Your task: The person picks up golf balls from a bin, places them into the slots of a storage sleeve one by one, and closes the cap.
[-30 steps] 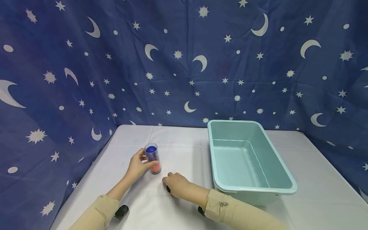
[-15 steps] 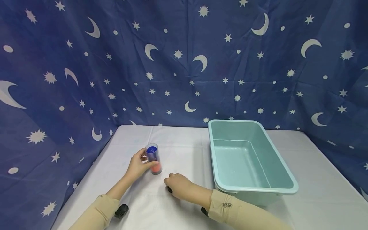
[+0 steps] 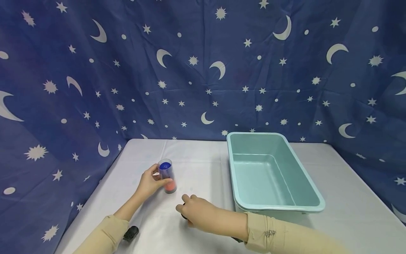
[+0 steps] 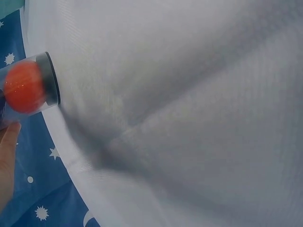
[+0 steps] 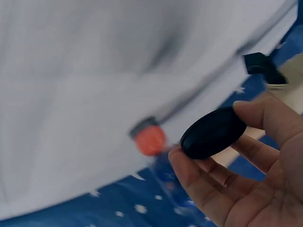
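Note:
My left hand (image 3: 150, 184) grips a clear plastic tube (image 3: 166, 173) by its side, thumb on the near face and fingers behind. Inside it, an orange ball (image 4: 24, 87) sits at the dark-bottomed end and a blue ball (image 3: 165, 165) shows higher up, below the open top. The tube stands nearly upright on the left part of the table. To its right and nearer me, my right hand (image 3: 200, 213) pinches a round black lid (image 5: 213, 133) by its edge between thumb and fingers. In the head view, the fingers cover most of that lid.
A pale green plastic basin (image 3: 233, 176) stands right of my hands, my right forearm passing in front of it. White cloth (image 3: 196, 155) covers the table, and a blue star-and-moon curtain (image 3: 177, 70) rises behind. A black device (image 3: 131, 233) is at my left wrist.
My right hand has moved slightly toward me with the lid, its wrist turning and the forearm lying lower and farther right. The left hand keeps its hold on the tube.

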